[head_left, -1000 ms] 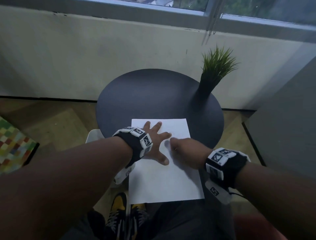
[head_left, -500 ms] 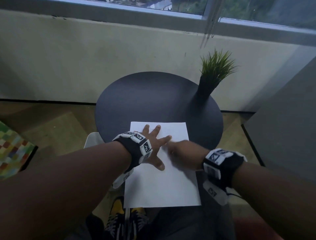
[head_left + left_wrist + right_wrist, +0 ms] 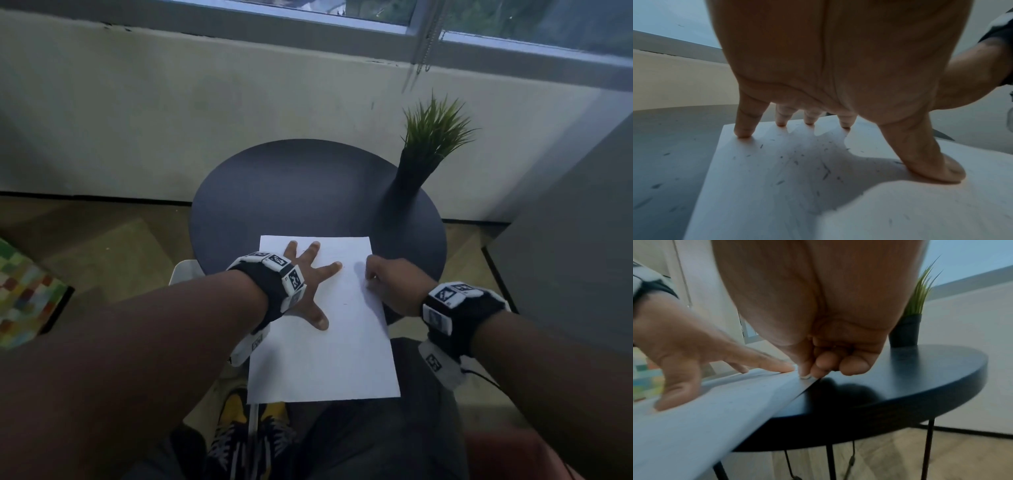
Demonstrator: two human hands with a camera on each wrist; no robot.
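A white sheet of paper lies on the near part of a round dark table, and its near half overhangs the edge above my lap. My left hand is spread flat on the sheet's upper left, its fingertips and thumb pressing down. My right hand sits at the sheet's right edge with curled fingers. In the right wrist view its thumb and forefinger pinch that edge of the paper against the table.
A green grass plant in a tall dark vase stands at the table's far right. A grey cabinet side rises on the right. A colourful chequered object lies on the floor at left. My yellow and black shoes show below.
My right hand has slid from beside the left forefinger, mid-sheet, out to the paper's right edge. The left hand stays spread on the sheet.
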